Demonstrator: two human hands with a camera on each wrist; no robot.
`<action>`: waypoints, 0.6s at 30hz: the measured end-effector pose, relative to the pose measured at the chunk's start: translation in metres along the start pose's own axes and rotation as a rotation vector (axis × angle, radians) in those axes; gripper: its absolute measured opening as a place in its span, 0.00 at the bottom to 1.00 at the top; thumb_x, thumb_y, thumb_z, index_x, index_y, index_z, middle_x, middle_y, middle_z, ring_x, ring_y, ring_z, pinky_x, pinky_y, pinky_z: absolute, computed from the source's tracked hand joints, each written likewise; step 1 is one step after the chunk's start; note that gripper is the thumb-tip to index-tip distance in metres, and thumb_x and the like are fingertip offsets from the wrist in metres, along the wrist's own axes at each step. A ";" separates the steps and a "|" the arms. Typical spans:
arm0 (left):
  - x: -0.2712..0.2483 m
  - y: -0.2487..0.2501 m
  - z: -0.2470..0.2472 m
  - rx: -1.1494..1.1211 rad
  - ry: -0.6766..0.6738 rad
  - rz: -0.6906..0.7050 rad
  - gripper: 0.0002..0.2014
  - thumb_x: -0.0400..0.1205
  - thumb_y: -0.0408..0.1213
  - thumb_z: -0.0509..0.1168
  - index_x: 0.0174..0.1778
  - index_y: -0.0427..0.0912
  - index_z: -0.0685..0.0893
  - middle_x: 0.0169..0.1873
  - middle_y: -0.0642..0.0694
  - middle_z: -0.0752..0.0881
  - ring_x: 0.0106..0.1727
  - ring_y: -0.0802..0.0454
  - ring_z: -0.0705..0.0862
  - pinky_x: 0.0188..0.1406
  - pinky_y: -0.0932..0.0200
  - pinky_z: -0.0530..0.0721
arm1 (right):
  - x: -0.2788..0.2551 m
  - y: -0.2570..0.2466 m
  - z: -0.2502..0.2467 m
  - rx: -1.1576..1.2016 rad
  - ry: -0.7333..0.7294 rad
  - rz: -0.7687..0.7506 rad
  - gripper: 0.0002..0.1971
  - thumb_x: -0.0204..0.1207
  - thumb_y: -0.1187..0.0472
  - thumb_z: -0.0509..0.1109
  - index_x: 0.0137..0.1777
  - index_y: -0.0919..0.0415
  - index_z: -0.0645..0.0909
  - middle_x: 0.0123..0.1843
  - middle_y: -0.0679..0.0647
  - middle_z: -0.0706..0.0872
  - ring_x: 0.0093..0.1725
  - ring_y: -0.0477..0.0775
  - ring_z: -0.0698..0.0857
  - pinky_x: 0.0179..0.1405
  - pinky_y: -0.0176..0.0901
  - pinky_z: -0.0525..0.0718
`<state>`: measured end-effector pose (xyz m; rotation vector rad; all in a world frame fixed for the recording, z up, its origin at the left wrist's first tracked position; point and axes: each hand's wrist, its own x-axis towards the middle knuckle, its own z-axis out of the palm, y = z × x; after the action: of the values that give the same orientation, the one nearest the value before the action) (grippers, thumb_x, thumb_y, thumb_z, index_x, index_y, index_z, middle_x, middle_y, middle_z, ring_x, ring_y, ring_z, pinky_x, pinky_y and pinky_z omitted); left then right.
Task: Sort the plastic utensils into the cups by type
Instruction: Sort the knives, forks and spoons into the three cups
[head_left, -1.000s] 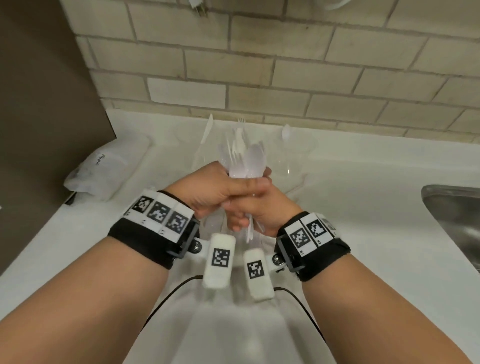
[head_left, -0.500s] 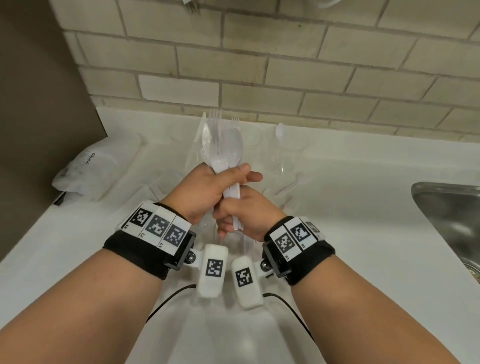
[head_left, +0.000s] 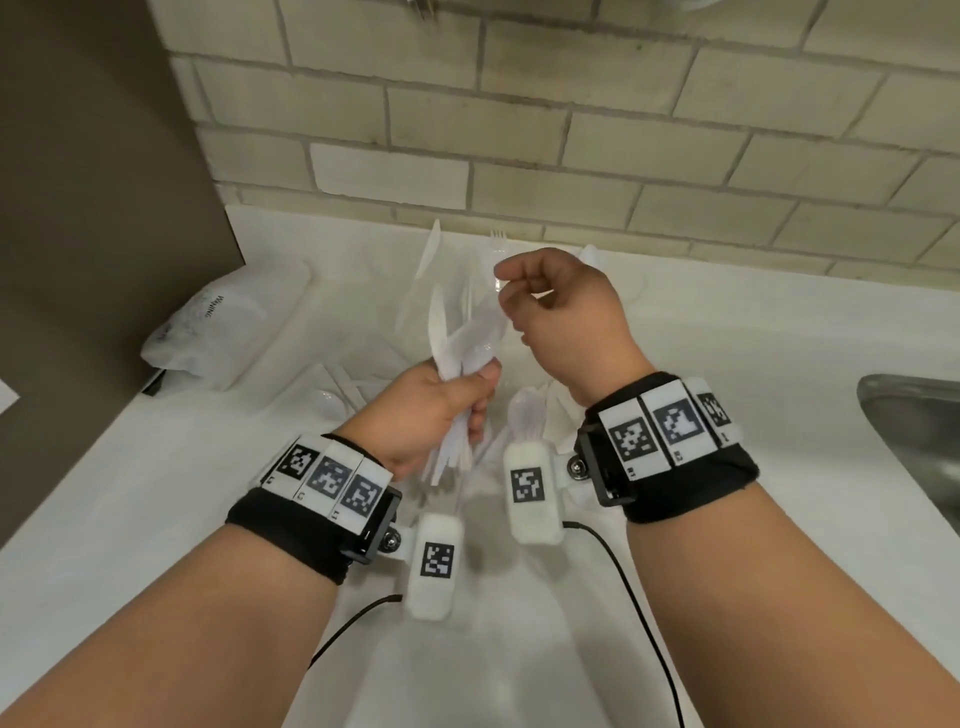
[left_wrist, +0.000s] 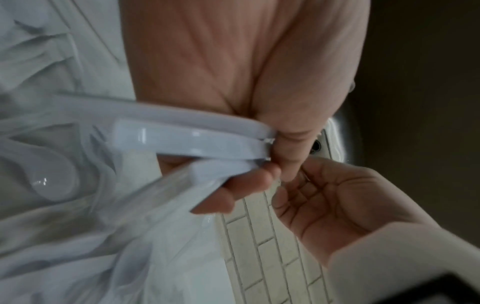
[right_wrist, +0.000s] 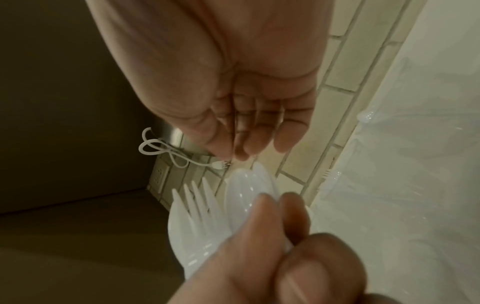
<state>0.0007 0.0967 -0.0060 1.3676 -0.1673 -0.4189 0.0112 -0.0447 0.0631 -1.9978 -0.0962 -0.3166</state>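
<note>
Pale brick tiling backed a white desk (head_left: 156, 519), with a steel sink (head_left: 914, 441) at its right edge and a crumpled plastic bag (head_left: 218, 332) to the left; the left hand (head_left: 431, 415) was closed around a mixed bundle of white plastic utensils (head_left: 462, 338), held by the handles just above the desk, with fork tines and spoon bowls showing in the right wrist view; the right hand (head_left: 566, 317) hovered just above the bundle's tips, fingers loosely curled, holding nothing; clear cups (head_left: 623, 291) stood near the wall behind the hands, their outlines faint, with a knife (head_left: 428, 254) and a fork (head_left: 497, 238) upright in them; more loose utensils (head_left: 332, 400) lay on the desk; sorting seemed under way; the next move probably called for the right hand to pinch one piece from the bundle, identify its type, and drop it into the matching cup.
</note>
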 end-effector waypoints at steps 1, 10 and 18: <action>-0.001 0.000 0.001 -0.009 -0.029 -0.010 0.06 0.80 0.39 0.66 0.43 0.40 0.82 0.26 0.47 0.75 0.28 0.51 0.74 0.32 0.54 0.76 | 0.002 0.000 0.001 -0.038 -0.009 0.008 0.09 0.78 0.65 0.66 0.52 0.53 0.84 0.42 0.39 0.83 0.41 0.44 0.82 0.47 0.42 0.84; -0.008 0.001 0.007 0.294 -0.031 0.064 0.08 0.86 0.34 0.60 0.49 0.32 0.79 0.30 0.38 0.76 0.31 0.51 0.77 0.35 0.61 0.80 | 0.001 0.004 0.006 -0.345 -0.060 0.086 0.11 0.73 0.48 0.74 0.48 0.54 0.87 0.59 0.52 0.79 0.45 0.45 0.79 0.48 0.34 0.72; -0.006 -0.005 0.009 0.254 -0.009 0.053 0.09 0.85 0.36 0.62 0.46 0.33 0.81 0.32 0.41 0.79 0.31 0.56 0.80 0.34 0.64 0.82 | 0.004 0.000 0.010 -0.091 0.052 0.145 0.03 0.79 0.59 0.68 0.45 0.56 0.81 0.58 0.54 0.81 0.52 0.49 0.80 0.56 0.41 0.76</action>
<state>-0.0088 0.0903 -0.0082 1.6072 -0.2705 -0.3677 0.0170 -0.0360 0.0599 -2.0727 0.0973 -0.2840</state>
